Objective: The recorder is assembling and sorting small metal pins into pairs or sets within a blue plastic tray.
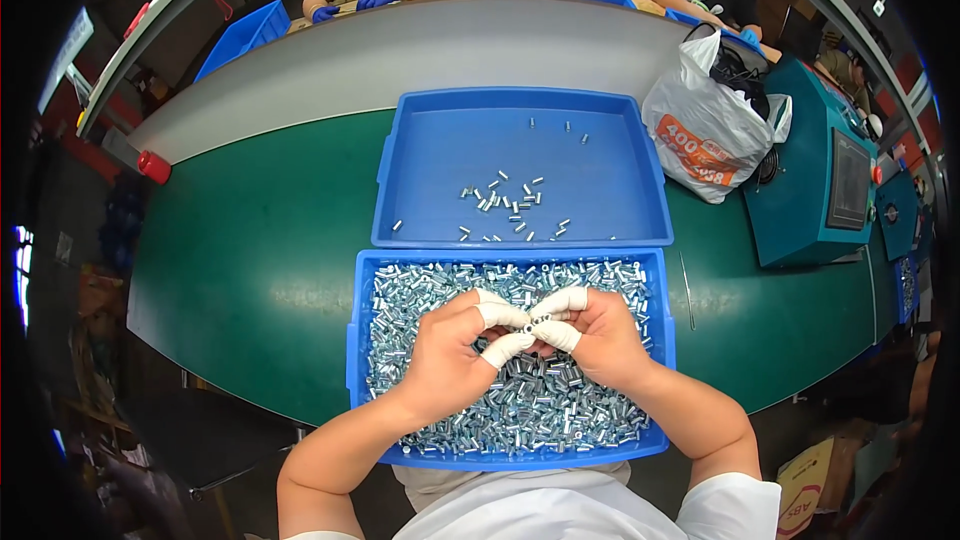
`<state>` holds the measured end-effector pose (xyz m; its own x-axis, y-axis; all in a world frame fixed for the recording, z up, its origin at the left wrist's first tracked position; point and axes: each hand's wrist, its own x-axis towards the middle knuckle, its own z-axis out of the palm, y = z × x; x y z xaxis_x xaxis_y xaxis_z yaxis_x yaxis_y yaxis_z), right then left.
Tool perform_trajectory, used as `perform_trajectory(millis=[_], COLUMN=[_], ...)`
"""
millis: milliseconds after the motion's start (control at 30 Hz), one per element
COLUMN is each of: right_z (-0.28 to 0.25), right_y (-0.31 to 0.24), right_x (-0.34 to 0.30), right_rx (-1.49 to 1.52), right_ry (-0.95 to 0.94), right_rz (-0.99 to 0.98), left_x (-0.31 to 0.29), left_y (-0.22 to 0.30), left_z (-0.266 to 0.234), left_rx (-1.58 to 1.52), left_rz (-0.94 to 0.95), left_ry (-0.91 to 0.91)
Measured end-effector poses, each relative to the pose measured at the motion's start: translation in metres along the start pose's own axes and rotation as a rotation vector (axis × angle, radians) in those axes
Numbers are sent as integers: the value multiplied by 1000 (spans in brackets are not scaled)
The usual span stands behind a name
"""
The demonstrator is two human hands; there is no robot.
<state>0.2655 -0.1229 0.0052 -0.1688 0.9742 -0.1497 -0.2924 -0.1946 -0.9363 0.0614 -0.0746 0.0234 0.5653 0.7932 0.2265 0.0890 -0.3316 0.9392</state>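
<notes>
My left hand (448,350) and my right hand (606,338) meet over the near blue tray (362,285). White finger cots cover the thumbs and some fingers. Between the fingertips of both hands I pinch a few small metal sleeves (530,328), their round open ends turned up. Beneath my hands the near tray is filled with many loose silvery sleeves (560,410). Directly behind it stands a second blue tray (430,155), where several sleeves (495,200) lie scattered, mostly toward its near side.
On the green table (260,250), a thin metal rod (687,290) lies right of the trays. A white plastic bag (700,120) and a teal machine with a screen (815,180) stand at the right. Behind a low grey partition (330,70), gloved co-workers sit with blue trays.
</notes>
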Motion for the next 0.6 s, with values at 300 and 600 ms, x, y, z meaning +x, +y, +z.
perform_trajectory(millis=[300, 600], right_z=[-2, 1], right_y=[27, 21], right_x=[7, 7], right_rx=[88, 22], right_ry=[-67, -53], right_rz=[32, 64], left_x=[-19, -18], left_y=[-32, -27], left_z=[4, -1], left_rx=[-323, -46], left_rz=[-163, -203], left_ry=[45, 38])
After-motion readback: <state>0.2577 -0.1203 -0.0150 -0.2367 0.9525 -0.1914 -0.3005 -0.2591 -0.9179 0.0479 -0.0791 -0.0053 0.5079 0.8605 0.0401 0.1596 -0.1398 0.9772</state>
